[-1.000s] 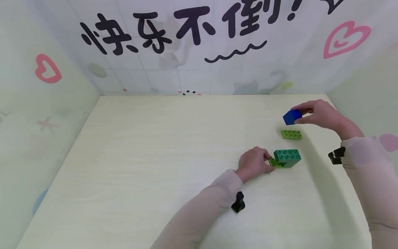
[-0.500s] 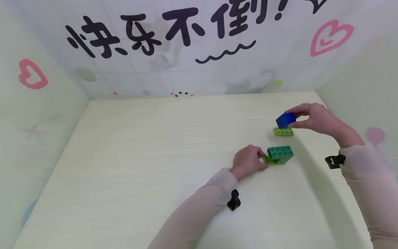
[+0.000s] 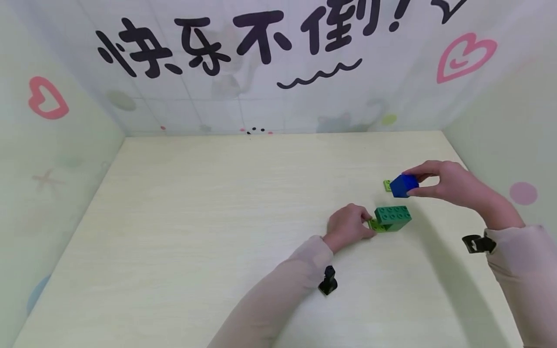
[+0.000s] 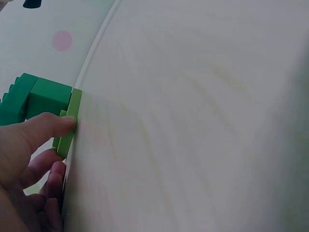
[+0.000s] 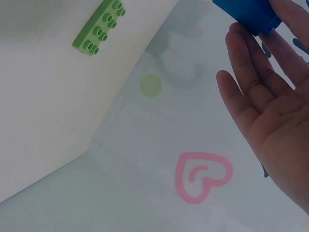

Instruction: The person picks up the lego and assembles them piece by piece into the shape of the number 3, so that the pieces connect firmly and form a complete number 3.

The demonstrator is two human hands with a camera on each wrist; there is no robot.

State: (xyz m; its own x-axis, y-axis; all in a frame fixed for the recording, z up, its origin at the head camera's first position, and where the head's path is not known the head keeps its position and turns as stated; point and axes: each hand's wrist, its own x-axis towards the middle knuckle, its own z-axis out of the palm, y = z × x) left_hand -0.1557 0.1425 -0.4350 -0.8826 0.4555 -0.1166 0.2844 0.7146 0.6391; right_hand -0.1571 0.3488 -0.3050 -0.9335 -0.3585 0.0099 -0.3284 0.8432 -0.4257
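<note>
In the head view my left hand [image 3: 349, 224] pinches the free end of a flat light green brick [image 3: 376, 225] lying on the table. On that brick's other end stand dark green bricks [image 3: 393, 215], the upper one overhanging; the left wrist view shows the thumb [image 4: 46, 128] on the light green brick's side. My right hand [image 3: 457, 186] holds a blue brick [image 3: 402, 186] between thumb and fingertips, raised over the table behind the dark green bricks. A second flat light green brick [image 3: 387, 185] is partly hidden behind the blue one; its studs show in the right wrist view.
The pale wooden table [image 3: 209, 217] is bounded by a printed back wall [image 3: 261, 111] and side walls, the right wall [image 3: 513, 145] close to my right hand. A small black mount [image 3: 328, 280] sits on the left sleeve, another [image 3: 478, 243] on the right.
My right hand has brought the blue brick nearer to me, from behind the loose light green brick to over it and toward the dark green bricks. The left hand keeps its grip; the head view has shifted slightly.
</note>
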